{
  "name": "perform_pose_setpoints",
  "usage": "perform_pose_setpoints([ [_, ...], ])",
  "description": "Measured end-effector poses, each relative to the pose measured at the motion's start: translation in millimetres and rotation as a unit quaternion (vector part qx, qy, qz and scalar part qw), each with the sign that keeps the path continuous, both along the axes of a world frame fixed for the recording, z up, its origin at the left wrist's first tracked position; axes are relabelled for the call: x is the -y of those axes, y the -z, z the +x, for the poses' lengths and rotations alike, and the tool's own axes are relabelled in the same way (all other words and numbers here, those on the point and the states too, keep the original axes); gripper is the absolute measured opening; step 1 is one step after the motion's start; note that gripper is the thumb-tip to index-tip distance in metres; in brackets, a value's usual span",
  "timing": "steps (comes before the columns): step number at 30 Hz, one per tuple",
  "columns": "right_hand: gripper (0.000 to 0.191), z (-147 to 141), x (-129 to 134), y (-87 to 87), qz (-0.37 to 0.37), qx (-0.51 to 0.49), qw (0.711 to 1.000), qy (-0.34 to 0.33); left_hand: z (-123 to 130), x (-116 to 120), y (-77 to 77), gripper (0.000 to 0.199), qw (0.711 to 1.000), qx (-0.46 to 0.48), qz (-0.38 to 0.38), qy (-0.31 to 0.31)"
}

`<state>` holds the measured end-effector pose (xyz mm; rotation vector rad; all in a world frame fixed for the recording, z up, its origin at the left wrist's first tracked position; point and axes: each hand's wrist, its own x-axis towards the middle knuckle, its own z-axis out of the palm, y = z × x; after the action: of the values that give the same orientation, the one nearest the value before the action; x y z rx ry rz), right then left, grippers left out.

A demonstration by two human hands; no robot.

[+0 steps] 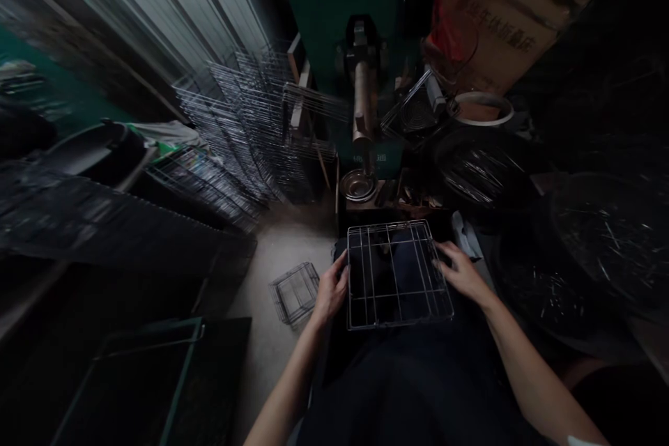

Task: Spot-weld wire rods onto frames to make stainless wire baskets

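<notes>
A square wire rack (396,296) lies level over my lap, between my two hands. My left hand (332,288) grips its left edge, with fingers and thumb at the wire. On the opposite side, my right hand (460,270) has its thumb and fingers on the right edge. Beyond the rack stands a green machine (324,21) with a metal arm (362,101) pointing toward me. A small round metal dish (359,185) sits beneath the tip of that arm.
Stacked wire racks (245,118) rise at the left of the machine. Another wire frame (295,293) lies on the floor (272,237). Dark tubs hold thin metal pieces (554,296) at the right. A cardboard box (502,21) stands at the back right.
</notes>
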<state>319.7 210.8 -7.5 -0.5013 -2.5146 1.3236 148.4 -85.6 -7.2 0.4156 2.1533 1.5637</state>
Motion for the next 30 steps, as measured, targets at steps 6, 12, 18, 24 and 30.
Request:
perform_pose_setpoints([
  [6, 0.044, 18, 16, 21.4, -0.026, -0.012, 0.999, 0.026, 16, 1, 8.5, 0.058, 0.999, -0.031, 0.003, -0.012],
  [12, 0.047, 21, 33, 30.1, -0.005, -0.017, 0.998, 0.055, 7, 15, 9.8, 0.060, 0.997, -0.058, -0.044, 0.040],
  [18, 0.046, 20, 38, 26.9, 0.002, -0.016, 0.998, 0.056, -57, 28, -40.1, 0.070, 0.978, -0.070, -0.113, 0.160],
  [24, 0.046, 13, 47, 20.7, 0.037, -0.003, 0.998, 0.054, -111, -92, -110.9, 0.092, 0.945, -0.024, -0.115, 0.305],
  [30, 0.024, 51, -37, -25.0, 0.101, 0.039, 0.985, 0.135, -76, -163, -109.8, 0.071, 0.954, -0.048, -0.130, 0.267],
])
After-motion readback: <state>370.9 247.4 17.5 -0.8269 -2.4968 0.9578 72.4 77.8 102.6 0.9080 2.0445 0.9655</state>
